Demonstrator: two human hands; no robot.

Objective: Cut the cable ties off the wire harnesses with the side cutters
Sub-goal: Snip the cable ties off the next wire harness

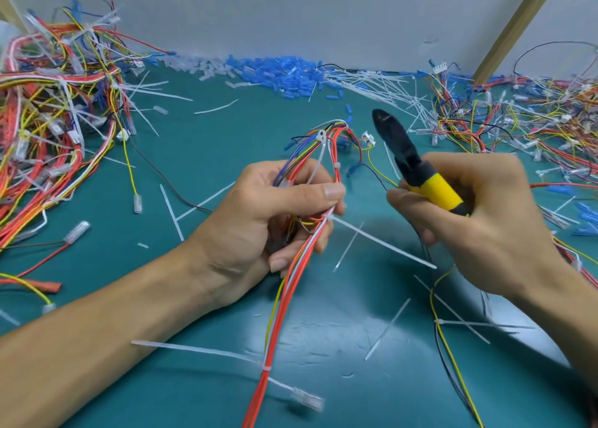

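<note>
My left hand (259,217) grips a wire harness (301,266) of red, white, yellow and blue wires, looped above the fingers. White cable ties wrap it: one at the top of the loop (322,135), one just below my thumb with a long tail (382,243) pointing right, and one lower down (266,367). My right hand (479,220) holds the side cutters (407,159) by their yellow and black handles. The dark jaws point up and away, to the right of the loop and apart from it.
A green mat (200,156) covers the table. A heap of tied harnesses (55,104) lies at the left and another heap (534,120) at the right. Blue sleeves (275,75) and cut ties (372,81) lie along the back wall. Loose cut ties are scattered near my hands.
</note>
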